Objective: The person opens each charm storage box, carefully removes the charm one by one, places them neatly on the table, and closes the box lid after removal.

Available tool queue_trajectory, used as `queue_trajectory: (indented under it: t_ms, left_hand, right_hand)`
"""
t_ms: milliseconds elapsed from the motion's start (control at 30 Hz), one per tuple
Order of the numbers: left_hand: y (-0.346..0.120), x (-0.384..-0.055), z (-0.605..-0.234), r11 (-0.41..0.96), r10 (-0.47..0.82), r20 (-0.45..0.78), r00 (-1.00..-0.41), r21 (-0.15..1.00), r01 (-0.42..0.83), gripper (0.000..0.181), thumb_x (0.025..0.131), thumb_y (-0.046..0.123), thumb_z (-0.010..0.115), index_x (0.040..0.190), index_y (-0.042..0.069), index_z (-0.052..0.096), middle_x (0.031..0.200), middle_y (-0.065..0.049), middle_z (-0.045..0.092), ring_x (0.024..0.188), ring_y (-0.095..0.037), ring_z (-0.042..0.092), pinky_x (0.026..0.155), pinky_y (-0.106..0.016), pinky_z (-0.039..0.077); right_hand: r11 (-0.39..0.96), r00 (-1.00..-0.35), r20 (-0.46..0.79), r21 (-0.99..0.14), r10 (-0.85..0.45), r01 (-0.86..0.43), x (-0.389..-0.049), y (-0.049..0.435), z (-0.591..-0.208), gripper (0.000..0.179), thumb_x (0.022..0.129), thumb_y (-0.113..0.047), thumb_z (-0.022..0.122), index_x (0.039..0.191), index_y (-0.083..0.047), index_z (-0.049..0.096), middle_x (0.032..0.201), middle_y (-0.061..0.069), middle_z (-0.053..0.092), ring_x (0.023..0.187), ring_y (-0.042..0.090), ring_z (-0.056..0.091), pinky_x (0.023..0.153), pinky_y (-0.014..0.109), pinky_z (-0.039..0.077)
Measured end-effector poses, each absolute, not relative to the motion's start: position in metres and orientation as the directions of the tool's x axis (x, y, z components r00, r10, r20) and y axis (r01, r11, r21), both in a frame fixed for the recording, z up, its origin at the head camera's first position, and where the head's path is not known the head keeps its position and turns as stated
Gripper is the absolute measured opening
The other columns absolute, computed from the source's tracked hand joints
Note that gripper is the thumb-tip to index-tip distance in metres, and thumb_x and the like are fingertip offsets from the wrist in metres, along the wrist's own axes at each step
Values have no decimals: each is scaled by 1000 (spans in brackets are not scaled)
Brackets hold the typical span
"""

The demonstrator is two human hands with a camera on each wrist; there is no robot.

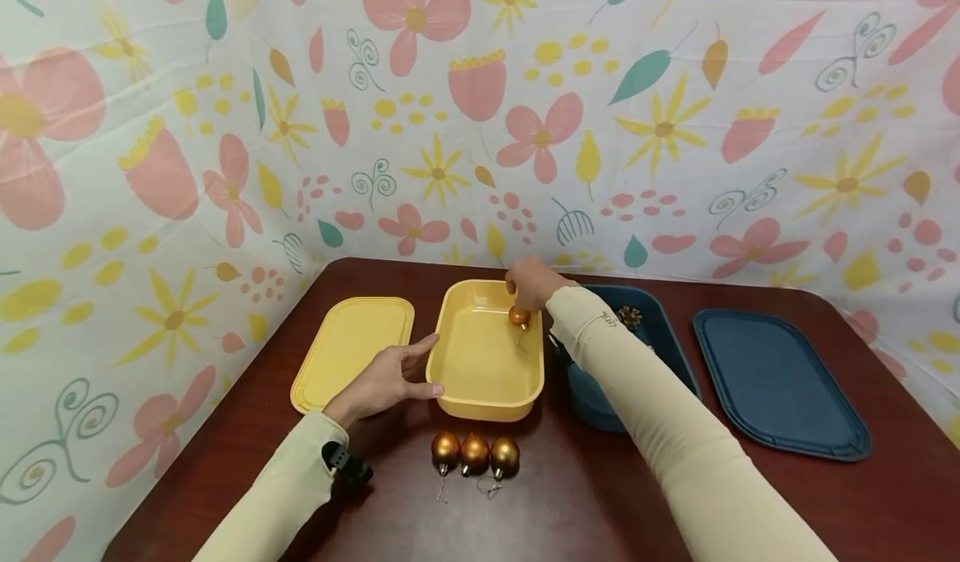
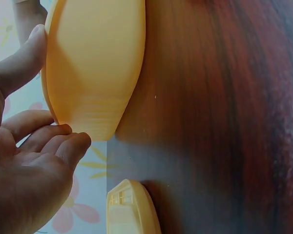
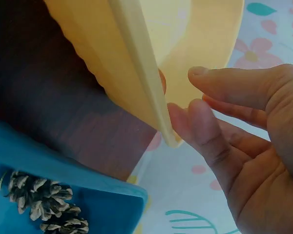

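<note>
A yellow box (image 1: 483,362) stands on the dark wooden table. My left hand (image 1: 390,383) touches its left side, fingers and thumb spread along the rim; the left wrist view shows this hand (image 2: 39,141) against the outer wall. Over the box's back right corner is my right hand (image 1: 534,283). Just below it, inside the box, an orange ball ornament (image 1: 519,317) shows with its cap and string. In the right wrist view, thumb and fingers of that hand (image 3: 249,131) are apart, and the wall mostly hides the ornament (image 3: 162,82). In front of the box lie three bronze ball ornaments (image 1: 474,454).
Right of the yellow box stands a blue box (image 1: 675,353) holding pine cones (image 1: 628,318), partly hidden by my right arm. A yellow lid (image 1: 352,345) lies at the left, a blue lid (image 1: 780,378) at the right. A patterned cloth (image 1: 480,153) hangs behind the table.
</note>
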State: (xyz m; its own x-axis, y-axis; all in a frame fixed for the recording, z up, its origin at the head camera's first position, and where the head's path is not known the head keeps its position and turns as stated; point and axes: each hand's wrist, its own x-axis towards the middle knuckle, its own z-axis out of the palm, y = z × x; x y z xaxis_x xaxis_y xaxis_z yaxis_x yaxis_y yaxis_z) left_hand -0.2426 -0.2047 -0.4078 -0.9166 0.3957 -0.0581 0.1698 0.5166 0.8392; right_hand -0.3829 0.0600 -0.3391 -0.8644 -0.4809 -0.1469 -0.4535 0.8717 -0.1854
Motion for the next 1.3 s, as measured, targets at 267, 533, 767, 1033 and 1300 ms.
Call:
queue_trajectory:
  t_ms: [267, 533, 767, 1033, 1300]
  left_hand:
    - [-207, -243, -405, 515, 398, -51, -916, 839, 177, 87, 87, 25, 80, 159, 14, 30, 166, -3, 29, 152, -32, 31, 121, -50, 33]
    - [-207, -241, -406, 518, 398, -58, -916, 838, 172, 89, 87, 28, 80, 159, 14, 30, 166, -2, 29, 152, -31, 32, 121, -50, 34]
    - [-204, -241, -405, 527, 392, -58, -918, 832, 173, 89, 86, 28, 81, 158, 16, 31, 165, -2, 30, 151, -33, 33, 121, -50, 33]
    - [-203, -244, -407, 526, 407, -54, -912, 830, 186, 88, 88, 25, 79, 159, 12, 29, 166, -4, 29, 151, -36, 32, 120, -51, 34]
    - [-199, -247, -409, 508, 429, -47, -902, 839, 198, 86, 88, 24, 78, 158, 10, 30, 165, -8, 28, 151, -36, 31, 122, -51, 31]
  right_hand:
    - [849, -841, -154, -212, -518, -484, -389, 56, -352, 41, 84, 1, 69, 64, -13, 36, 68, 1, 28, 55, 13, 31, 56, 27, 25]
    - [797, -787, -124, -78, -604, -599, -396, 50, -371, 47, 88, 0, 67, 59, -18, 34, 55, -5, 20, 52, 11, 21, 51, 22, 23]
    - [828, -814, -149, -77, -561, -556, -398, 50, -375, 34, 83, -1, 71, 67, -14, 45, 63, -1, 29, 59, 15, 32, 54, 25, 29]
    - [820, -803, -169, -77, -572, -568, -393, 52, -375, 13, 84, -6, 75, 76, -11, 66, 73, 2, 58, 65, 15, 50, 57, 23, 41]
    - [819, -799, -189, -59, -570, -571, -383, 54, -371, 5, 90, -9, 72, 95, -8, 72, 89, 5, 67, 73, 17, 54, 66, 26, 46]
